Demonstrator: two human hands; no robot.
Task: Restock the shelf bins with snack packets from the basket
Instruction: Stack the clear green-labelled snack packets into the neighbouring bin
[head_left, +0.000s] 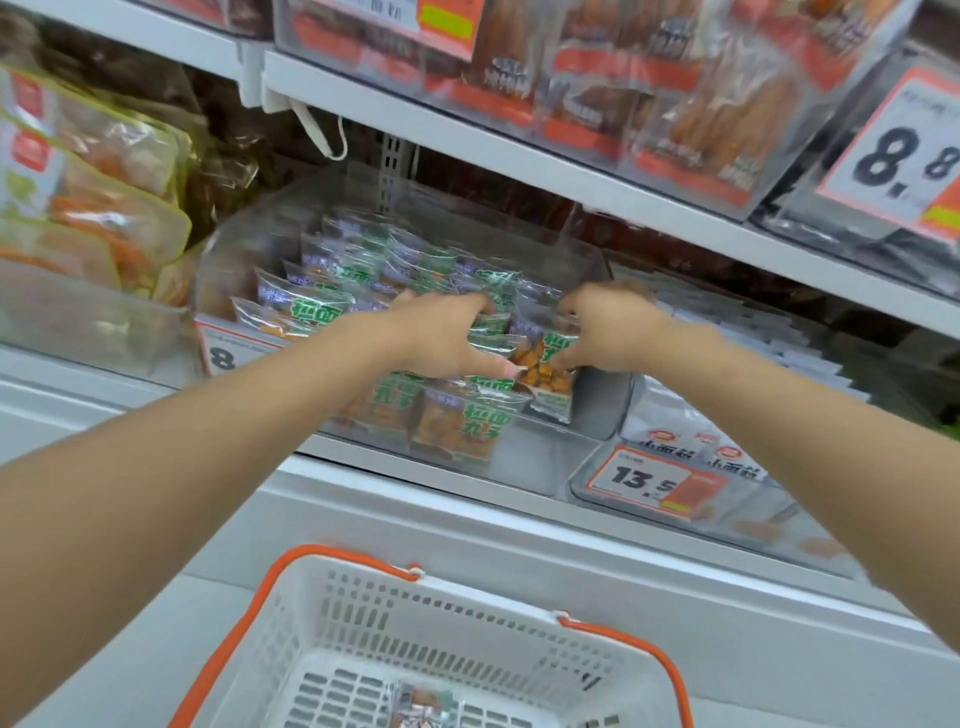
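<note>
Basket, white slatted plastic (467, 587), sits low and closest, with orange loop handles (228, 639). One small packet (423, 709) lies on its floor, too blurred for detail.

Both bare forearms reach up into a clear plastic shelf bin (602, 410) on the middle shelf.

Snack packets (332, 306) fill that bin. They are small clear pillow pouches with bold green lettering, a blue-purple corner mark and orange-brown pieces showing through. They stand in loose overlapping rows, and the front ones lean against the bin's front wall.

Left hand (441, 332): fingers hooked over the tops of the middle rows, thumb stretched across the front, so several packets are clasped between.

Right hand (610, 325): fingers curled tight, pinching the top edge of a front packet (545, 366) at the bin's right end. This packet is upright, orange contents facing out.

Orange-edged price card reading 13.5 (644, 480) fronts the neighbouring bin to the right. White upper shelf (519, 150) carries red-labelled packs.
</note>
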